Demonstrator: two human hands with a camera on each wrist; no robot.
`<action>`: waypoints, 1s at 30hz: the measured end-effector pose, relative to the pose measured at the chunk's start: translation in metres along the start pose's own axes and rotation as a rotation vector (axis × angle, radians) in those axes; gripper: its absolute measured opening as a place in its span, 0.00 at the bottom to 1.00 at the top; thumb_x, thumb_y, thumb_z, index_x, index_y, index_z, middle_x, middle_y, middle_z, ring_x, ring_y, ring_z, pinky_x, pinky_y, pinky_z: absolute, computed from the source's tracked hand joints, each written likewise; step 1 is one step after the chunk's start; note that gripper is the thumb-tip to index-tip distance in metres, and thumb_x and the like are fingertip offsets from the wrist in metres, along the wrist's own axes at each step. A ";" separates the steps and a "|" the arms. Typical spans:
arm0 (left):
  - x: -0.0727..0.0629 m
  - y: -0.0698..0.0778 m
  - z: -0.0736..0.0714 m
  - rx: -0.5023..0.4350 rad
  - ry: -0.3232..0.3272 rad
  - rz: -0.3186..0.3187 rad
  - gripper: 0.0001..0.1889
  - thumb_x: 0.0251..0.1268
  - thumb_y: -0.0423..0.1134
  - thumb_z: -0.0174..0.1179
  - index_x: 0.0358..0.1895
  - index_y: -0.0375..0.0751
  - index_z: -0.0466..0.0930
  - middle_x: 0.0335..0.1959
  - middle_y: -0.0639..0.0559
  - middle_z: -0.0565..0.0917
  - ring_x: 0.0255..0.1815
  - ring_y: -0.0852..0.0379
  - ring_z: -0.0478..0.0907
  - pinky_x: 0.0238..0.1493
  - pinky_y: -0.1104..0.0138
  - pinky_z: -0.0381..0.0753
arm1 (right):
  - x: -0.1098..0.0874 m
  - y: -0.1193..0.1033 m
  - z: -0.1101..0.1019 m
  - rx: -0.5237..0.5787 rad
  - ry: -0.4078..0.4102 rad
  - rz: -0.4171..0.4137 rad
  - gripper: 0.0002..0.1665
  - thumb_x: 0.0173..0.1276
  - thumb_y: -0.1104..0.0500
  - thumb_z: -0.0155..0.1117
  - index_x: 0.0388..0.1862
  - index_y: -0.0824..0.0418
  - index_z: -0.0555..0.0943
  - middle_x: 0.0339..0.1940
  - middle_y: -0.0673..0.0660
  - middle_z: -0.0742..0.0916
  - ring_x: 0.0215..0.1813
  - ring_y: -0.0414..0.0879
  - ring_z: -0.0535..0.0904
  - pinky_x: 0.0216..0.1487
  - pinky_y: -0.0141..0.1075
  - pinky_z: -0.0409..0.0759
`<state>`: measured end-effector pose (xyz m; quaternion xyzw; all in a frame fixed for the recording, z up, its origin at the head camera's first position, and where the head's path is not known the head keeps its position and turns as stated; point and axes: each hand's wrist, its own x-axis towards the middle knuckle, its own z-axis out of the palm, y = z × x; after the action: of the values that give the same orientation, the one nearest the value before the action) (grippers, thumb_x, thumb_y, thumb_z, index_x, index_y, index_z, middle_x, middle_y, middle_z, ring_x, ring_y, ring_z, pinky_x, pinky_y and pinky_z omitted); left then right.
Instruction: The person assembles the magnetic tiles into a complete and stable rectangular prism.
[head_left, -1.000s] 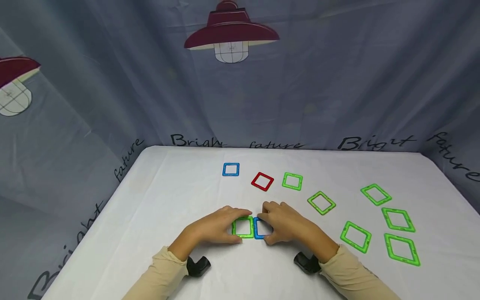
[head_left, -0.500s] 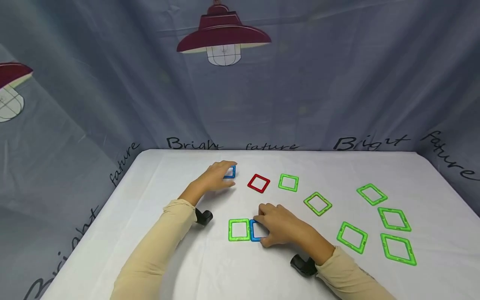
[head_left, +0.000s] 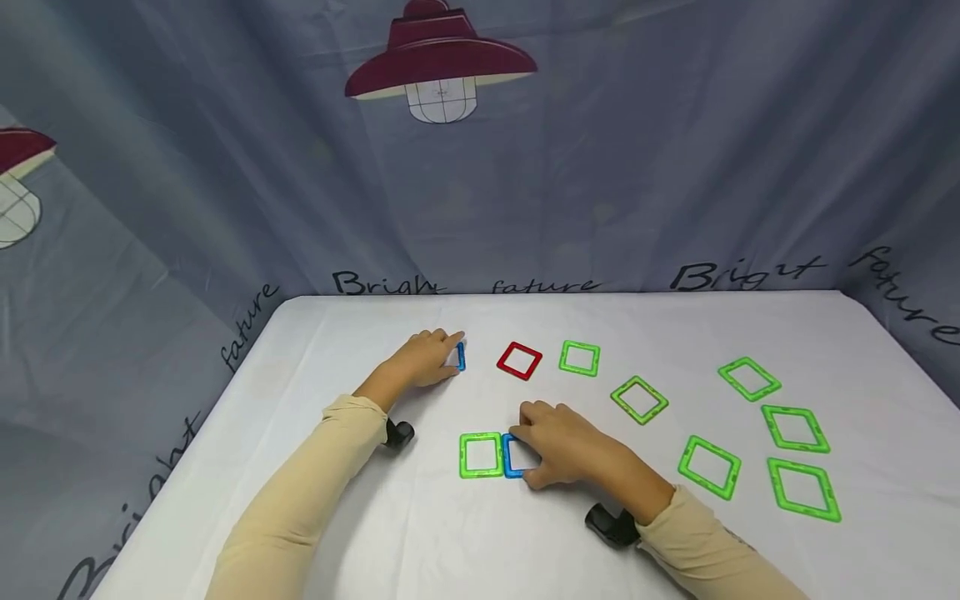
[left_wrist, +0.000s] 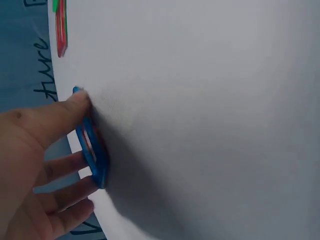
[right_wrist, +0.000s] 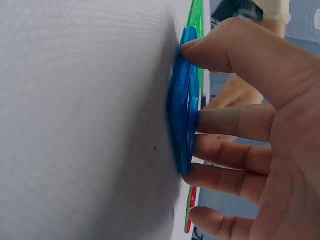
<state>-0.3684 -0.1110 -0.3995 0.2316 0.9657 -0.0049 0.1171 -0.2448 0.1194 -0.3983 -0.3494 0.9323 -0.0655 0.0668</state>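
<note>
At the back left, my left hand (head_left: 422, 358) pinches a blue square magnetic tile (head_left: 461, 357) with an open middle. In the left wrist view, the thumb is on one end of that blue tile (left_wrist: 101, 167) and fingers are on the other. Near the table's middle, my right hand (head_left: 562, 446) grips a second blue magnetic tile (head_left: 507, 457) between thumb and fingers, as the right wrist view also shows. This tile's left edge lies against a green square tile (head_left: 463, 457). The right hand covers the second blue tile's right side.
A red tile (head_left: 501, 364), a green tile (head_left: 562, 357) and a yellowish-green tile (head_left: 627, 404) lie beyond the right hand. Several green tiles, including one diamond-like (head_left: 805, 508), are spread at the right of the white table (head_left: 225, 433). A grey printed curtain (head_left: 637, 167) stands behind.
My left hand has let go of the green tile, reached to the back left and taken hold of the blue tile, drawing it slightly nearer. The right hand stays on its tile.
</note>
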 end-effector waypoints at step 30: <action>-0.111 0.021 0.037 -0.612 0.291 0.483 0.14 0.48 0.35 0.65 0.41 0.42 0.76 0.46 0.54 0.71 0.46 0.60 0.74 0.45 0.71 0.77 | 0.005 0.003 0.002 -0.016 0.036 -0.047 0.31 0.46 0.48 0.70 0.49 0.63 0.80 0.37 0.52 0.76 0.40 0.43 0.70 0.40 0.38 0.69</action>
<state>-0.2551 -0.1442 -0.4093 0.4044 0.8469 0.3427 0.0408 -0.2506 0.1182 -0.4015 -0.3704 0.9254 -0.0661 0.0459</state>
